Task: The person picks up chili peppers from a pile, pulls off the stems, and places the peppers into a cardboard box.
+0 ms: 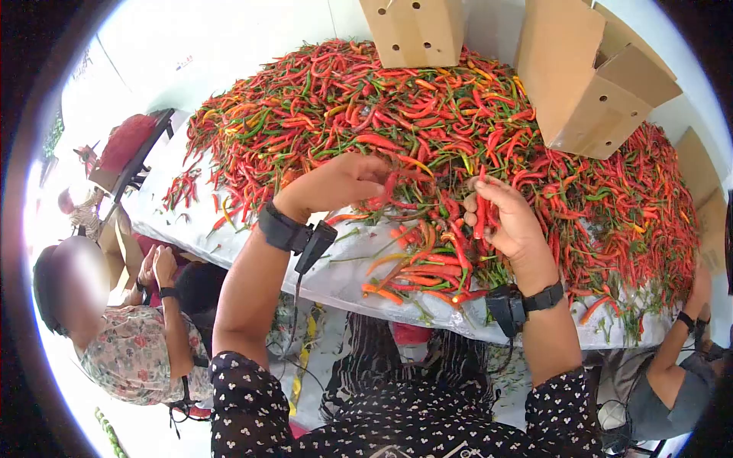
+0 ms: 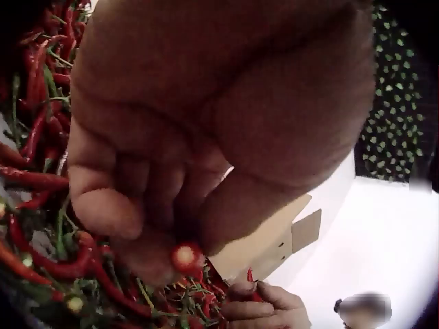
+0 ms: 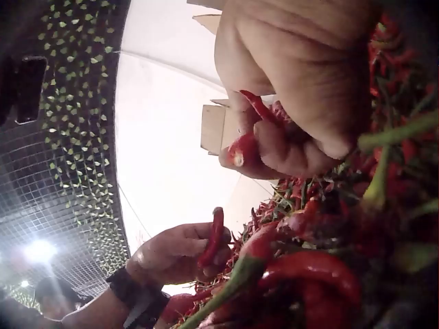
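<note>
My left hand [image 1: 336,183] is over the near side of a chili pepper heap [image 1: 305,114] and pinches a red chili pepper [image 3: 215,240] between thumb and fingers. In the left wrist view, that chili's round, pale-centred end [image 2: 186,258] pokes out at the fingertips. My right hand [image 1: 515,221], to the right, has its fingers curled round red chili peppers [image 1: 480,219]. Up close in the right wrist view, a pointed chili tip [image 3: 256,106] and a blunt, stemless chili end [image 3: 241,151] stick out of the right hand; the rest is hidden by the fingers.
Red and orange chilies [image 1: 427,271] lie by the near edge of the plastic-covered table [image 1: 343,286]. Cardboard boxes [image 1: 416,34] [image 1: 603,99] stand on the heap at the back. One person [image 1: 130,343] is at the left, and another person's arm [image 1: 676,343] shows at the right.
</note>
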A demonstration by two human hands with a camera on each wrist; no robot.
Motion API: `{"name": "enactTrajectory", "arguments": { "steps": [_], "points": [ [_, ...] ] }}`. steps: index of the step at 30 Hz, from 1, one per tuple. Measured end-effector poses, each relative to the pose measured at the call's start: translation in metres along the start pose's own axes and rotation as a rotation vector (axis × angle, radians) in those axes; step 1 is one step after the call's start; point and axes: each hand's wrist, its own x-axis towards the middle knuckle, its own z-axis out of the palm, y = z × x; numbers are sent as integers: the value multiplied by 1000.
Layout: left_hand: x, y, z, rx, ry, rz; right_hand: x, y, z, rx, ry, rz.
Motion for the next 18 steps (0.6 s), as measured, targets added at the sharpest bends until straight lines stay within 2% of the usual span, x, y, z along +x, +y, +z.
{"name": "enactTrajectory", "arguments": {
  "steps": [1, 2, 3, 5, 6, 7, 9, 10, 11, 13, 14, 16, 17, 18],
  "points": [
    [5, 2, 3, -86, -42, -43, 0, -1, 0, -3, 5, -5],
    [8, 6, 2, 56, -113, 10, 0, -2, -1, 1, 9, 1],
    [10, 11, 1, 56, -117, 15, 0, -2, -2, 6, 13, 8],
    [16, 18, -1, 158, -244, 69, 1, -3, -4, 21, 22, -12],
    [22, 17, -1, 289, -143, 149, 1, -3, -3, 27, 35, -28],
    [27, 17, 0, 289, -147, 150, 1, -3, -3, 33, 46, -43],
    [37, 19, 1, 548, 95, 160, 0, -4, -4, 28, 60, -38],
    [46, 8, 2, 644, 172, 264, 1, -4, -5, 23, 72, -34],
    [51, 3, 5, 643, 172, 266, 1, -4, -6, 21, 73, -36],
    [61, -1, 11, 716, 250, 388, 3, -3, -8, 15, 73, -44],
    [65, -3, 14, 714, 250, 392, 3, -3, -9, 13, 76, -46],
    [72, -4, 16, 798, 159, 190, 4, -3, -10, 12, 61, -61],
    [75, -5, 14, 797, 158, 194, 4, -3, -10, 12, 65, -63],
    [75, 0, 11, 758, 39, 193, 4, -4, -10, 3, 62, -77]
  ]
}}
